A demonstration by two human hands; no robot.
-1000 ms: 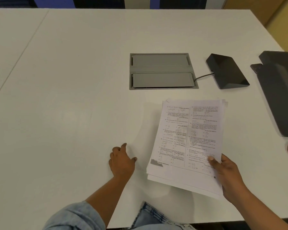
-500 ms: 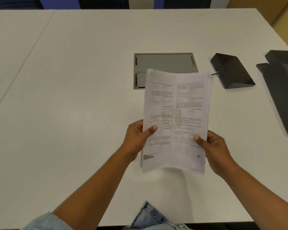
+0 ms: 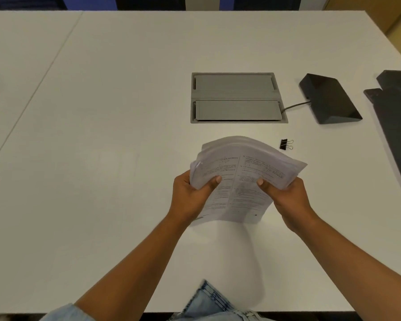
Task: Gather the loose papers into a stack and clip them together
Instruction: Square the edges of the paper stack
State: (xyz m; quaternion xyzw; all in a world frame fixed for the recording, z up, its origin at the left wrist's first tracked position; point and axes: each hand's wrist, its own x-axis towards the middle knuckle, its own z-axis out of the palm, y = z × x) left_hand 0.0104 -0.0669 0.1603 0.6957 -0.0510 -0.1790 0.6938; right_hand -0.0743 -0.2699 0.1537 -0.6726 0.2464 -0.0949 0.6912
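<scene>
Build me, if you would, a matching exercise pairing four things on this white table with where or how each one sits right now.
Things
1. stack of printed white papers
2. small black binder clip
3. grey rectangular hatch
4. black wedge-shaped box

States
A. set flush into the white table, both flaps closed
B. lying free on the table, beyond the right hand
C. a grey cable runs from its left side
D. bowed, gripped by the left hand and the right hand

Pairs: 1-D, 2-B, 3-A, 4-C
</scene>
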